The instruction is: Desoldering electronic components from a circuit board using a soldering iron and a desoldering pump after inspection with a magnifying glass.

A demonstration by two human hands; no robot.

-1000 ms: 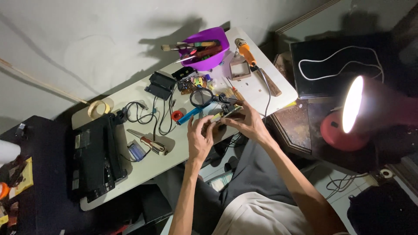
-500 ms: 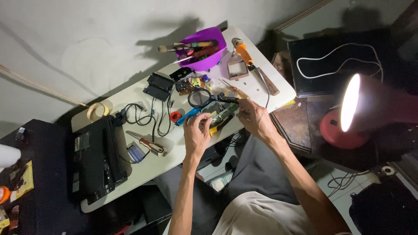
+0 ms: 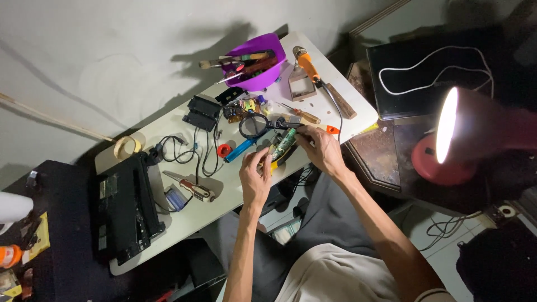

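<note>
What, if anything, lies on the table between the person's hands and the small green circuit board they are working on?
Nothing visible does. The left hand and the right hand are both already at the green circuit board, one on each side. The magnifying glass sits just beyond the board and the blue tool lies beside it, neither between hand and board.

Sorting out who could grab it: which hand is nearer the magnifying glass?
Right. The right hand has its fingertips just beside the magnifying glass handle, on its right. The left hand sits lower, below the lens, on the green circuit board.
</note>
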